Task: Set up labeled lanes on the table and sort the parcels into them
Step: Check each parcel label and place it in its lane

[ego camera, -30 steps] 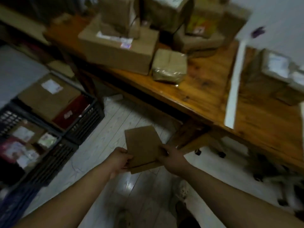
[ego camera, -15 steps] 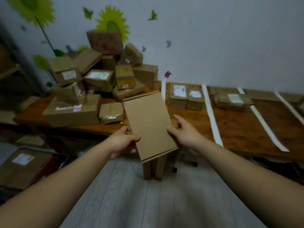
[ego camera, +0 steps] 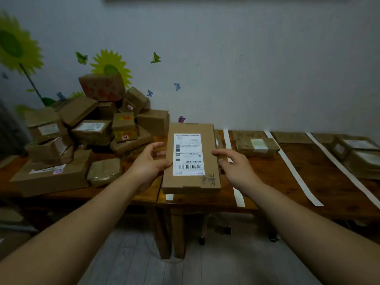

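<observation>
I hold a flat brown cardboard parcel (ego camera: 207,155) over the wooden table (ego camera: 267,182), its white shipping label facing up. My left hand (ego camera: 150,161) grips its left edge and my right hand (ego camera: 234,165) its right edge. White tape strips (ego camera: 296,171) run front to back across the table and mark lanes. A wrapped parcel (ego camera: 257,147) lies in the lane right of the held one. Two more boxes (ego camera: 357,153) sit in a lane at the far right. Brown cardboard labels (ego camera: 248,135) lie at the back of the lanes.
A heap of unsorted cardboard boxes (ego camera: 92,128) covers the table's left end, against a wall with sunflower and butterfly stickers. A small taped packet (ego camera: 104,169) lies at the heap's front. Grey plank floor (ego camera: 185,270) and table legs are below.
I have raised my view from the floor crates to the table. The parcel came up with both hands and was turned over, so its label side now faces up.
</observation>
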